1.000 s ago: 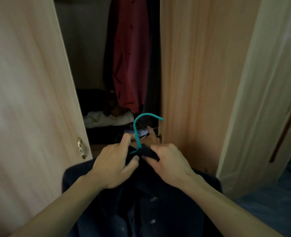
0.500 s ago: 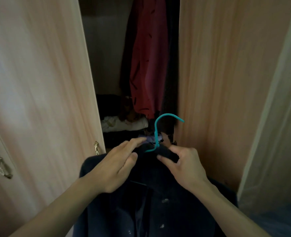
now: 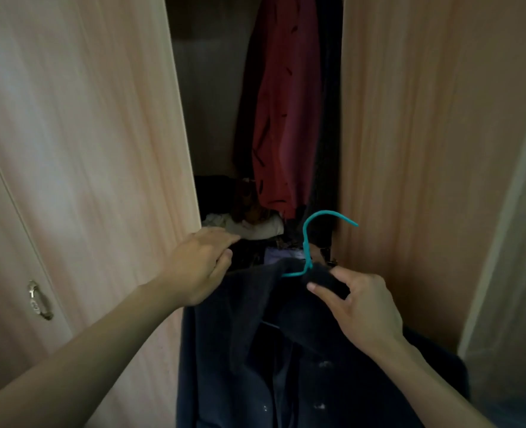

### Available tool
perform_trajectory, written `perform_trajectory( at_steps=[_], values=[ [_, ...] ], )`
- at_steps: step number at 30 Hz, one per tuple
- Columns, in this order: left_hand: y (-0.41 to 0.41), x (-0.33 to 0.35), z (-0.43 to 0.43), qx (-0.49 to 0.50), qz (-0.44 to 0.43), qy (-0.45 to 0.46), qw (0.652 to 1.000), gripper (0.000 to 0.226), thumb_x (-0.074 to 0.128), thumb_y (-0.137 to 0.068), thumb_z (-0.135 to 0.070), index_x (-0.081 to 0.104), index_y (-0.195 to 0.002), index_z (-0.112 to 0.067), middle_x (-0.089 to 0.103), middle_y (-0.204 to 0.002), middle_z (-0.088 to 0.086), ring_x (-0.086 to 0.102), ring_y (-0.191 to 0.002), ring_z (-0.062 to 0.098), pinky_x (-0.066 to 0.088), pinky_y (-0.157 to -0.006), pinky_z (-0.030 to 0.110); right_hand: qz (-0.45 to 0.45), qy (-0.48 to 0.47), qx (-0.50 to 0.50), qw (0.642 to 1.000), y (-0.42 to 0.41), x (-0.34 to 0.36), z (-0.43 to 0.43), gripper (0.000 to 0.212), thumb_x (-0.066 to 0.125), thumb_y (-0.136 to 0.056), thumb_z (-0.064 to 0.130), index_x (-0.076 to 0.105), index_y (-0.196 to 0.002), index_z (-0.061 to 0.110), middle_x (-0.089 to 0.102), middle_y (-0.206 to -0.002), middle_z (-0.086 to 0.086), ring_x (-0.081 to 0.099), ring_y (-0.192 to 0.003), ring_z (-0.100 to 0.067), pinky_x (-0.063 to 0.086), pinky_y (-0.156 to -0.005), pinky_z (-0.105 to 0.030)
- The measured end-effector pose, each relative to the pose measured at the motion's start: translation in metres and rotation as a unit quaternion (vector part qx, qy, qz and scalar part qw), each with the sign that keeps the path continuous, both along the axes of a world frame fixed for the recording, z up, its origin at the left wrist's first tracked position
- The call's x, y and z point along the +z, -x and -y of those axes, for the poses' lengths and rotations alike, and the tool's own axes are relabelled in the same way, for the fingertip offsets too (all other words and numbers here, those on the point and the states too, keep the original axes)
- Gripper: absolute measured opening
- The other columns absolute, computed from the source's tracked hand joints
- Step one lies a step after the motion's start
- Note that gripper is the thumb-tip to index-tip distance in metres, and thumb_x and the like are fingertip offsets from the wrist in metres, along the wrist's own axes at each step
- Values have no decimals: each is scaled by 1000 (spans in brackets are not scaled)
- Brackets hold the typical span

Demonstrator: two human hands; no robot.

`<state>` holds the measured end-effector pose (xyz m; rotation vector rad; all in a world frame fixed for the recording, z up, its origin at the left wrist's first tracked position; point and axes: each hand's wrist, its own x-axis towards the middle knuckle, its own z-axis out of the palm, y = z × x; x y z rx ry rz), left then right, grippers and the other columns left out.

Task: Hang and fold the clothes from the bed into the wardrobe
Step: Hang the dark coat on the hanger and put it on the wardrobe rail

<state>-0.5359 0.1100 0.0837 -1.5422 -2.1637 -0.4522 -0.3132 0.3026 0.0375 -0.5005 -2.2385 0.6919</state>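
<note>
R hand [image 3: 363, 307] pinches fuzzy dark jacket [image 3: 249, 335] on curved teal hanger [image 3: 306, 239].

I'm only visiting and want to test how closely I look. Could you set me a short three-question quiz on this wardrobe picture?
1. True or false: the teal hanger is already hooked over something inside the wardrobe.
2. Multiple choice: the garment hanging inside is A) red, B) yellow, C) white.
3. Short answer: which hand pinches the dark blue garment right beside the hanger?

Key
1. False: its hook is free in the air in front of the opening.
2. A: the red garment.
3. The right hand.
</note>
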Motion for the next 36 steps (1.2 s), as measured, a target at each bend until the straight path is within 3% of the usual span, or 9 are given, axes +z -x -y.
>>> perform_trajectory(
  at_steps=[6,10,13,16,20,25,27,31,36],
  values=[
    [58,11,0,104,-158,123,974,60,24,-83,-35,66,-117,-8,67,-118,9,58,-117,33,47,-99,44,13,-46,-20,999,20,5,18,29,64,-78,63,71,-96,41,64,-64,17,58,-51,1,46,-44,-19],
    [95,3,0,128,-206,159,957,62,33,-82,-35,57,-132,-6,58,-135,11,48,-129,31,41,-106,43,22,-87,-26,996,39,12,31,34,55,-74,68,69,-87,40,57,-56,20,57,-53,3,31,-42,-9],
    [120,-3,-4,138,-217,202,945,62,43,-91,-37,39,-147,-10,36,-154,9,30,-142,28,31,-112,40,20,-127,-37,991,50,14,36,32,59,-74,66,66,-78,35,55,-56,19,54,-48,-1,38,-41,-16],
    [140,-7,-11,156,-217,226,937,65,45,-93,-36,30,-150,-10,22,-160,10,25,-143,28,33,-111,40,1,-157,-58,986,54,12,40,27,69,-76,58,67,-77,31,57,-58,17,51,-45,-1,47,-42,-23],
    [152,-13,-29,161,-272,257,913,72,43,-95,-39,22,-154,-3,13,-163,16,8,-150,33,15,-121,46,-11,-170,-54,984,57,12,43,33,60,-77,63,65,-77,30,57,-61,17,51,-47,-1,47,-42,-25],
    [165,-22,-42,192,-324,318,870,66,43,-96,-43,34,-151,-9,19,-162,16,3,-149,37,7,-118,56,-7,-172,-45,984,66,9,49,34,58,-80,64,62,-76,30,58,-61,13,53,-49,-7,46,-41,-27],
    [172,-28,-38,203,-332,316,865,62,45,-93,-42,42,-147,-12,25,-159,14,6,-147,37,11,-115,57,-6,-170,-41,985,71,9,52,32,59,-79,62,61,-74,31,57,-60,13,53,-48,-8,46,-41,-27],
    [178,-32,-36,206,-363,316,852,62,47,-93,-40,39,-146,-9,29,-155,17,19,-142,37,21,-111,55,1,-170,-36,985,84,7,61,31,60,-77,61,65,-77,31,58,-60,15,54,-49,-5,45,-41,-24],
    [177,-31,-41,232,-383,309,839,49,45,-94,-38,52,-135,-14,48,-132,10,34,-123,32,34,-94,45,11,-155,-5,988,94,2,67,29,61,-79,60,62,-74,31,53,-57,15,51,-47,-7,39,-38,-18]
  ],
)
